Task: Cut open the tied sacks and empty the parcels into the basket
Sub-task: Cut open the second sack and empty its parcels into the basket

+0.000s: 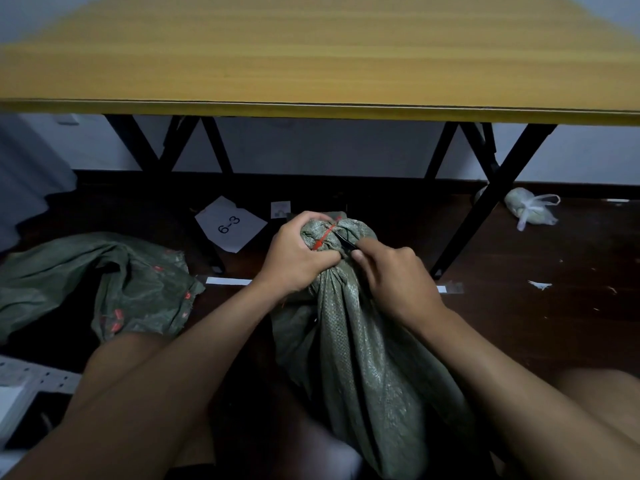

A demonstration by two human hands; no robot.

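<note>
Two hands at green sack [349, 341], dark floor [519, 323], wooden table [311, 57] (blade [344, 241], apparently).

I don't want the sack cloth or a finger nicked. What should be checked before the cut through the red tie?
1. Left hand grips the sack neck below the red tie: ok.
2. Right hand holds the black blade: ok.
3. Blade tip at the tie: ok.
4. Blade under the tie rather than in the cloth: cannot tell.
5. Left fingers clear of the blade: not ok, they are close to it.
6. Basket in place: cannot tell.
</note>
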